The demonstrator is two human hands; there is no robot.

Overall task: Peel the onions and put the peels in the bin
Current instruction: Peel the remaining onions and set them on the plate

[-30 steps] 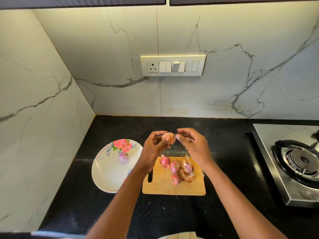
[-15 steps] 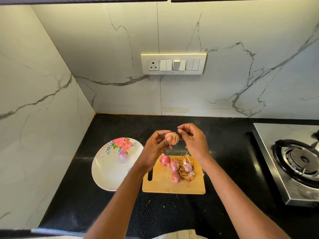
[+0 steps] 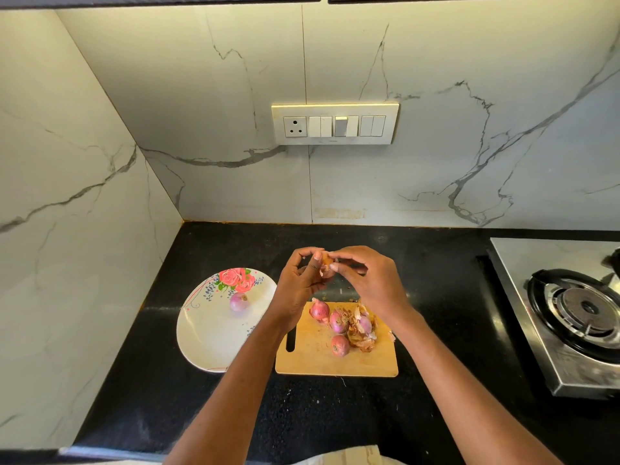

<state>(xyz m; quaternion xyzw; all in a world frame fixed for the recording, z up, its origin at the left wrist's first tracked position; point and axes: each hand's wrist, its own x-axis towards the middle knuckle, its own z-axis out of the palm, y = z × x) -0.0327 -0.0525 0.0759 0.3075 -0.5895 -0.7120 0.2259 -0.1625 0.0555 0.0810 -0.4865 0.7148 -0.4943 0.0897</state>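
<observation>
The black bench (image 3: 235, 414) fills the lower view, with a steel stove (image 3: 570, 313) at its right edge and marble walls behind and to the left. Left of centre lies a floral plate (image 3: 208, 340) carrying one peeled onion (image 3: 239, 302); just beside it to the right sits the wooden board (image 3: 312, 362). On the board rest three unpeeled onions, one at the back (image 3: 319, 310), one in the middle (image 3: 338, 321), one in front (image 3: 340, 345), with a peel heap (image 3: 360, 333) touching the middle one on its right; a pale bulb seems half buried in that heap. Above the board's far edge both hands meet. The left hand (image 3: 298, 283) holds the current onion (image 3: 326, 266) between thumb and fingertips, a narrow grip closed on it. The right hand (image 3: 372, 280) comes in from the right, its fingertips pinching at the onion's upper side, apparently on a flap of skin. The onion lies directly between the two grips, so the pull probably goes rightward and down, toward the heap. Nothing blocks that path. No bin shows anywhere, so the peels must travel out of view later.
</observation>
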